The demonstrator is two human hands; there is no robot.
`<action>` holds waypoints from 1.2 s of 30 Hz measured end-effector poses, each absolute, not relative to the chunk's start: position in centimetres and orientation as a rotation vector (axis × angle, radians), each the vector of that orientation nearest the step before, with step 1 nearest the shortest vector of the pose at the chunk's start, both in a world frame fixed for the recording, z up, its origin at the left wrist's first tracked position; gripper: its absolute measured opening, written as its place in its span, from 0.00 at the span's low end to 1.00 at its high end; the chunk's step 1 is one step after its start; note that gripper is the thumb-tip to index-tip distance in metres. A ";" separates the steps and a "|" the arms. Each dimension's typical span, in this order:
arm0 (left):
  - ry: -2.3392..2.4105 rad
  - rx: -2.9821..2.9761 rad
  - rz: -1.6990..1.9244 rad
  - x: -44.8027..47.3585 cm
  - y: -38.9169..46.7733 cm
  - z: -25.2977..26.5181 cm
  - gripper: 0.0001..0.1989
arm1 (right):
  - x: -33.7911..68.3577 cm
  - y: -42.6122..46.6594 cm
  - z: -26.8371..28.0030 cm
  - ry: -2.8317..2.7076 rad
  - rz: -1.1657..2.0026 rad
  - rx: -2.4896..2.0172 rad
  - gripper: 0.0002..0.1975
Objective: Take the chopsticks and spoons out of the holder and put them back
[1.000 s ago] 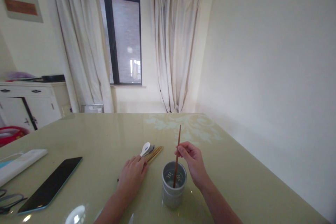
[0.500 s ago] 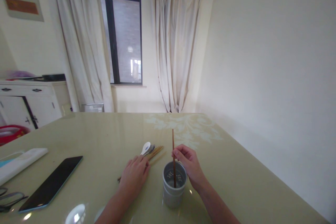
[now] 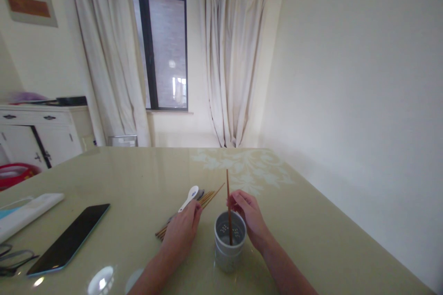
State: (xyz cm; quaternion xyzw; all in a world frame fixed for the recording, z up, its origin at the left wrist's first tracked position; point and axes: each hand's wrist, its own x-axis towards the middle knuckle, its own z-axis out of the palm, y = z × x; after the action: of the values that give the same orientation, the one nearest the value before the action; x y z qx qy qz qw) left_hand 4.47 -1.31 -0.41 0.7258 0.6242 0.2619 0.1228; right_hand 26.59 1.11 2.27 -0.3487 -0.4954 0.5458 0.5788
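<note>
My right hand (image 3: 251, 219) pinches a brown chopstick (image 3: 228, 184) that stands nearly upright. Its lower end is inside a grey cylindrical utensil holder (image 3: 228, 260) with small holes in its bottom. My left hand (image 3: 183, 228) is closed at the edge of a pile of chopsticks (image 3: 206, 198), left of the holder. One thin chopstick (image 3: 218, 189) sticks out from its fingers, angled up to the right. A white spoon (image 3: 188, 198) lies along the pile, and a greyish spoon (image 3: 200, 192) shows partly behind it. My left hand hides the pile's middle.
On the left of the glossy table (image 3: 131, 179) lie a dark phone or tablet (image 3: 69, 239), a white power strip or box (image 3: 32, 214) and a pair of glasses (image 3: 15, 260). A wall (image 3: 363, 101) runs along the right edge.
My left hand has turned and closed on a chopstick, whose tip now points farther up and right. More of the white spoon and pile shows. My right hand has barely moved.
</note>
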 end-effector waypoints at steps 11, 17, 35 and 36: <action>1.391 2.265 1.159 5.7 -1.9 -1.2 0.12 | 25.9 1.7 0.4 -1.143 1.533 -0.899 0.26; 1.533 2.251 1.161 4.9 -1.2 -1.1 0.15 | 26.8 2.7 1.0 -1.015 1.276 -0.849 0.25; 2.139 2.298 0.261 3.1 -1.3 0.6 0.16 | 29.6 1.3 4.8 -1.024 1.067 -0.660 0.24; 2.147 2.303 0.260 3.1 -1.2 0.5 0.16 | 29.3 1.2 4.6 -1.070 1.076 -0.684 0.24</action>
State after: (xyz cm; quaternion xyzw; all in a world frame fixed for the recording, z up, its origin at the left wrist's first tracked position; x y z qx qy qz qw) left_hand 3.10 -1.25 0.53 0.7291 0.6794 0.0822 -0.0088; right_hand 29.29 1.16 4.63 -0.3038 -0.4755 0.4782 0.6730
